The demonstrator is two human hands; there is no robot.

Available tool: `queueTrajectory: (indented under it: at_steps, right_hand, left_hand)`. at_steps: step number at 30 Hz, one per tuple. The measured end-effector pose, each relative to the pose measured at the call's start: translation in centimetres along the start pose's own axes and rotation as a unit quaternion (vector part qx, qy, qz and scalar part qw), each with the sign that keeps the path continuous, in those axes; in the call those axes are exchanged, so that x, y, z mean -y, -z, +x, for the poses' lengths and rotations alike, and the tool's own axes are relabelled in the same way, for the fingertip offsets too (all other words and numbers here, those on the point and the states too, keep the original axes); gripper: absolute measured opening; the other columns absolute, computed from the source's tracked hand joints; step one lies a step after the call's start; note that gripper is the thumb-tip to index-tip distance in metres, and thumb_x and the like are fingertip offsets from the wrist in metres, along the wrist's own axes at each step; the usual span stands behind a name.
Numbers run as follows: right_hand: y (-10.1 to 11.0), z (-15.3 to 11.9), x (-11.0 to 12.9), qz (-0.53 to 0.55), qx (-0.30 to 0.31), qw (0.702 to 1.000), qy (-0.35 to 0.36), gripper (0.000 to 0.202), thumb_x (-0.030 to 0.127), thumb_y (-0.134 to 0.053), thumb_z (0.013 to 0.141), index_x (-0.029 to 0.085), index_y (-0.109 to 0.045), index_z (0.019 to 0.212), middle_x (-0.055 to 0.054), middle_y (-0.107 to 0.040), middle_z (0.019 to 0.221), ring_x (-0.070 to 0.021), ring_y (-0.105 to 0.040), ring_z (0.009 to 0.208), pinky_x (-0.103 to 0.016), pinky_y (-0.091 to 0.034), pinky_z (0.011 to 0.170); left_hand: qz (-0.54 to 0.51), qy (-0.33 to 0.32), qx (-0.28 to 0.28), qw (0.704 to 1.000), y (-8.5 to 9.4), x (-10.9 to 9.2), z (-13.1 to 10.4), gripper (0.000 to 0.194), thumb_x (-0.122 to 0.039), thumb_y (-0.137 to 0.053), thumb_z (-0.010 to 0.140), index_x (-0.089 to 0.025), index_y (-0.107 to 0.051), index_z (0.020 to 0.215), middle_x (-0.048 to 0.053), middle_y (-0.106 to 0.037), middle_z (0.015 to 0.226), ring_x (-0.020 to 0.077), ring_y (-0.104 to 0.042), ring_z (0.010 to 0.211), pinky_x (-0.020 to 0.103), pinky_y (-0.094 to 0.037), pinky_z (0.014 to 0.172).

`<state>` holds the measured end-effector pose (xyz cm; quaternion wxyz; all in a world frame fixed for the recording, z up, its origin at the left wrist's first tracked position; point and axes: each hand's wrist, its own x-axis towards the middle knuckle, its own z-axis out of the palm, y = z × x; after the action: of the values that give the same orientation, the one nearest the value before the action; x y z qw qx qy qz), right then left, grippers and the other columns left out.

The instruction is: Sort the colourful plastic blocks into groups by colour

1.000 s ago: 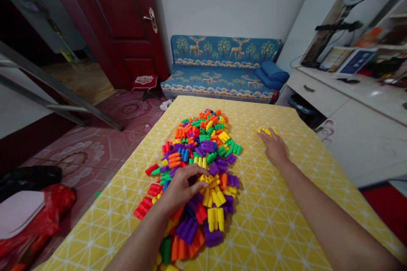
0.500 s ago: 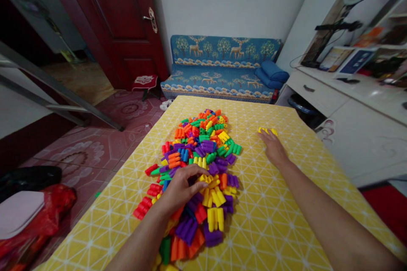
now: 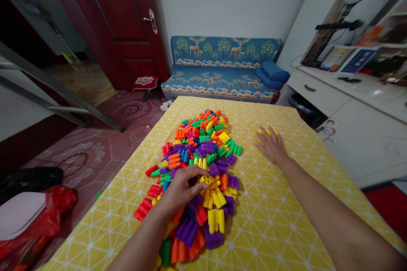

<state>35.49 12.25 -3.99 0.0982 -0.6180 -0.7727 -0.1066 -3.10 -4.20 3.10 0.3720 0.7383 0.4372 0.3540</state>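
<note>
A long pile of plastic pieces [image 3: 206, 148] in red, orange, yellow, green, blue and purple lies along the middle of the table. My left hand [image 3: 186, 184] rests over the pile, its thumb and fingers closed on a yellow piece [image 3: 208, 180]. More yellow pieces [image 3: 216, 221] lie just below and right of that hand. Out to the right, my right hand [image 3: 271, 146] is spread palm down on the cloth, fingers apart. Its fingertips reach over yellow pieces [image 3: 275, 132], which they partly cover.
A yellow patterned cloth [image 3: 254, 224] covers the table. Beyond it stands a blue sofa [image 3: 219, 74]. White drawers [image 3: 324, 97] are at the right. A metal ladder-like frame [image 3: 92, 114] and a red bag [image 3: 60, 207] are on the left.
My right hand has drawn back slightly toward me and its fingers have spread wider beside the yellow pieces. My left hand has barely moved.
</note>
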Motion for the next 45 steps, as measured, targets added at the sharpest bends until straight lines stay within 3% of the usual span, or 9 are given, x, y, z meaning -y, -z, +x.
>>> queueTrajectory:
  at_steps: [8,13,18,23,29,35,38,41,45]
  right_hand:
    - [0.2,-0.1,0.1,0.017,-0.010,1.000,0.005,0.051,0.046,-0.035,0.096,0.020,-0.049,0.137,-0.006,-0.031,0.154,-0.0331,-0.015,0.145,-0.064,-0.016,0.113]
    - [1.7,-1.2,2.0,0.094,-0.102,0.990,0.026,0.049,0.040,-0.040,0.095,0.018,-0.044,0.139,-0.011,-0.029,0.155,-0.0290,-0.021,0.144,-0.057,-0.018,0.116]
    - [6.0,-5.3,10.3,0.316,-0.226,0.921,0.023,0.038,0.031,-0.045,0.094,0.020,-0.049,0.130,-0.012,-0.048,0.139,-0.0235,-0.042,0.132,-0.045,-0.035,0.112]
    - [10.2,-10.6,20.6,0.477,-0.098,0.871,0.073,0.033,0.028,-0.059,0.088,0.028,-0.054,0.121,-0.004,-0.063,0.110,-0.0170,-0.063,0.092,-0.031,-0.055,0.080]
    - [10.0,-11.7,24.2,0.530,-0.079,0.844,-0.020,0.025,0.029,-0.067,0.082,0.023,-0.058,0.104,-0.003,-0.065,0.097,-0.0181,-0.063,0.086,-0.029,-0.053,0.073]
    - [11.0,-10.9,21.4,0.530,-0.081,0.842,-0.066,0.024,0.034,-0.065,0.082,0.023,-0.059,0.101,-0.002,-0.067,0.090,-0.0157,-0.063,0.075,-0.025,-0.051,0.064]
    - [10.6,-9.9,15.4,0.472,-0.112,0.863,-0.140,0.032,0.044,-0.062,0.081,0.021,-0.061,0.103,-0.003,-0.066,0.085,-0.0154,-0.062,0.069,-0.024,-0.048,0.058]
    - [8.3,-9.6,7.7,0.316,-0.089,0.924,-0.197,0.037,0.047,-0.061,0.077,0.019,-0.065,0.102,-0.003,-0.062,0.074,-0.0158,-0.058,0.062,-0.025,-0.045,0.057]
    - [4.7,-11.2,2.0,0.185,-0.134,0.958,-0.176,0.039,0.043,-0.046,0.085,0.017,-0.067,0.104,-0.011,-0.061,0.098,-0.0204,-0.059,0.084,-0.032,-0.048,0.074]
  left_hand:
    - [0.010,0.004,0.000,1.000,0.0,-0.2,0.0,0.022,-0.035,-0.067,0.085,-0.018,-0.071,0.099,0.006,-0.071,0.095,0.0193,-0.065,0.085,0.027,-0.047,0.076]
    - [0.019,-0.007,-0.003,1.000,0.0,0.1,-0.2,0.021,-0.032,-0.064,0.087,-0.019,-0.070,0.103,0.007,-0.071,0.098,0.0199,-0.065,0.088,0.028,-0.048,0.079]
    - [0.010,-0.022,-0.027,0.999,0.0,0.1,-0.3,0.026,-0.018,-0.057,0.088,-0.021,-0.066,0.112,0.007,-0.069,0.107,0.0201,-0.064,0.099,0.029,-0.047,0.088]
    - [-0.087,-0.023,-0.063,0.994,-0.3,0.4,-0.4,0.014,-0.020,-0.059,0.088,-0.018,-0.066,0.099,0.007,-0.066,0.098,0.0180,-0.065,0.089,0.028,-0.051,0.082]
    - [-0.247,0.016,-0.019,0.969,-0.7,1.4,-1.0,0.018,-0.026,-0.070,0.083,-0.015,-0.061,0.094,0.005,-0.066,0.086,0.0158,-0.067,0.079,0.026,-0.054,0.073]
    - [-0.190,0.004,-0.007,0.982,-0.4,0.4,-0.8,0.020,-0.028,-0.070,0.083,-0.014,-0.066,0.098,0.007,-0.070,0.091,0.0174,-0.068,0.083,0.027,-0.054,0.076]
    - [-0.129,-0.011,-0.018,0.991,-0.2,0.2,-0.6,0.017,-0.028,-0.068,0.085,-0.015,-0.068,0.097,0.007,-0.070,0.092,0.0168,-0.067,0.084,0.026,-0.053,0.075]
    - [-0.078,-0.032,-0.008,0.996,0.0,0.3,-0.4,0.014,-0.027,-0.064,0.088,-0.016,-0.070,0.094,0.006,-0.070,0.091,0.0160,-0.066,0.083,0.025,-0.051,0.074]
    - [-0.026,-0.053,0.005,0.998,0.0,0.4,-0.3,0.013,-0.025,-0.060,0.090,-0.018,-0.071,0.094,0.005,-0.071,0.091,0.0153,-0.066,0.085,0.024,-0.049,0.078]
